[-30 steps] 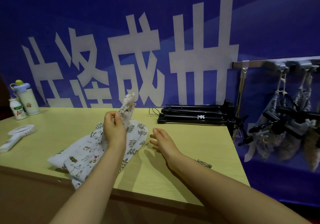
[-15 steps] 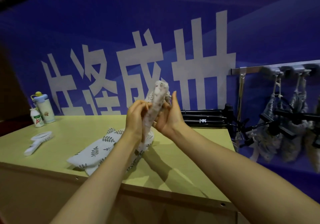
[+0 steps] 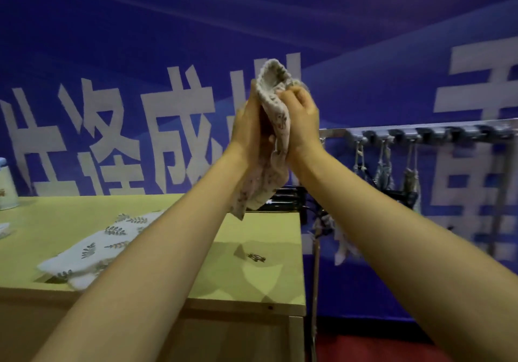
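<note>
A small printed sock (image 3: 273, 115) is held up in the air in front of the blue wall, its ribbed cuff on top and the rest hanging down between my wrists. My left hand (image 3: 249, 126) holds its left side. My right hand (image 3: 301, 118) grips its right side, fingers curled over the cuff. Below, on the yellow-green table (image 3: 173, 252), lies a pile of white cloth pieces with a leaf print (image 3: 98, 244).
A metal rail with hooks (image 3: 420, 132) runs along the wall at right; several small cloth items hang from it on black clips (image 3: 386, 176). Black folded stands (image 3: 286, 199) lie at the table's back. A small metal clip (image 3: 255, 257) sits near the table's right edge. A bottle (image 3: 5, 185) stands far left.
My left hand lifted the sock off the pile, my right hand joined it, and both raised it higher. The view has swung to the right.
</note>
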The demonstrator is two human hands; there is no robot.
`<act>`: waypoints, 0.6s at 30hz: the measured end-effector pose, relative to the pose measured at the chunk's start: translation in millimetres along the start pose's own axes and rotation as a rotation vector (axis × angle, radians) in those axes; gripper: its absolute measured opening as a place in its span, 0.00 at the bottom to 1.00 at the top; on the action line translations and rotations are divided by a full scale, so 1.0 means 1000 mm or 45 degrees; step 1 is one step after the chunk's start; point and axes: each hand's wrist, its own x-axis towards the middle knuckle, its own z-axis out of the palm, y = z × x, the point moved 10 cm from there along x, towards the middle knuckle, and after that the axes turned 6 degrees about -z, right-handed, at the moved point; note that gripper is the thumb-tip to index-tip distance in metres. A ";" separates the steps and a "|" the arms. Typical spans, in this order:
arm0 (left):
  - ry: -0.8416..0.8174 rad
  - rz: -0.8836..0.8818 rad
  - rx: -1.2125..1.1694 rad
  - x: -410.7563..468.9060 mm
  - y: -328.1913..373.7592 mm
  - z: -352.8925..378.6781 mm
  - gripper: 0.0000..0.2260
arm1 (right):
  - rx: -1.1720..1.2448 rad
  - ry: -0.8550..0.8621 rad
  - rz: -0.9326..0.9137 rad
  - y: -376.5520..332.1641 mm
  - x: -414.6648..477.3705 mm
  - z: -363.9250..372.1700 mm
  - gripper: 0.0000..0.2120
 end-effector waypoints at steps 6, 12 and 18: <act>-0.085 0.011 0.066 0.005 -0.017 0.087 0.23 | -0.534 0.146 -0.259 -0.079 0.006 -0.113 0.14; -0.138 -0.145 0.343 0.002 -0.084 0.121 0.12 | -0.690 0.120 0.103 -0.034 -0.023 -0.192 0.09; -0.185 -0.377 0.445 0.000 -0.162 0.109 0.15 | -0.623 0.114 0.699 0.037 -0.056 -0.231 0.19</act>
